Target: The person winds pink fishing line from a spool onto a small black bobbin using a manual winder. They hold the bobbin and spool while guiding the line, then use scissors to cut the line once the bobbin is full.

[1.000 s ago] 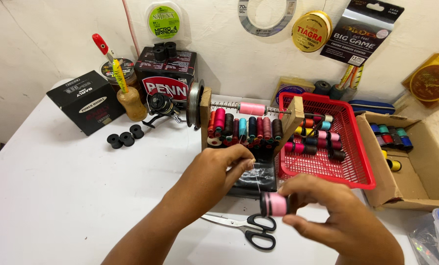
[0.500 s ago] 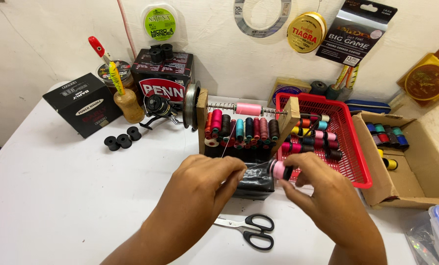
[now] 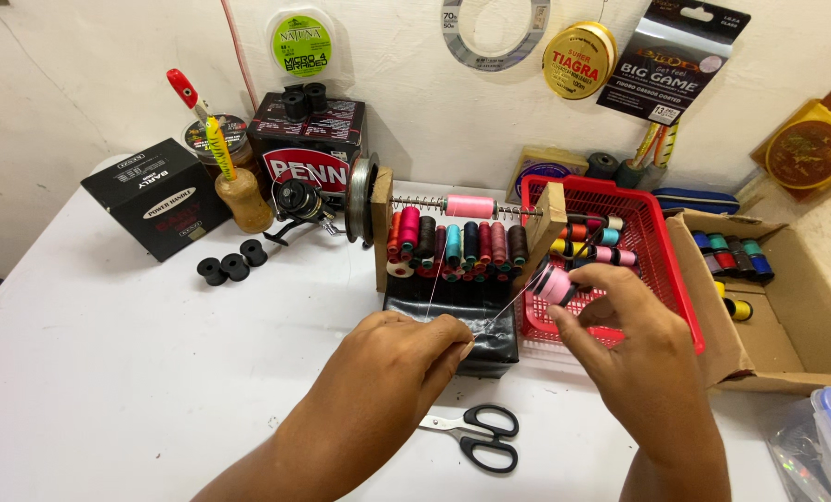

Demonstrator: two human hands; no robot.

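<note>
My right hand (image 3: pixel 634 344) holds a small pink thread spool (image 3: pixel 555 284) up by its fingertips, just left of the red basket (image 3: pixel 666 251). A thin thread runs from that spool down to my left hand (image 3: pixel 402 358), whose fingers pinch the thread in front of a black block (image 3: pixel 490 349). Another fine line rises from my left hand toward the wooden spooling rack (image 3: pixel 546 223), where a second pink spool (image 3: pixel 469 205) sits on the metal rod. Rows of coloured spools (image 3: pixel 453 244) stand in the rack below it.
Black-handled scissors (image 3: pixel 476 435) lie near the table's front. A fishing reel (image 3: pixel 299 200), dark boxes (image 3: pixel 155 197), three black empty spools (image 3: pixel 232 268) and a lure in a wooden stand (image 3: pixel 239 191) sit at the back left. A cardboard box with spools (image 3: pixel 778 279) stands right.
My right hand has raised the pink spool from low over the scissors to beside the basket. My left hand stayed near the black block, and the thread between the hands is stretched.
</note>
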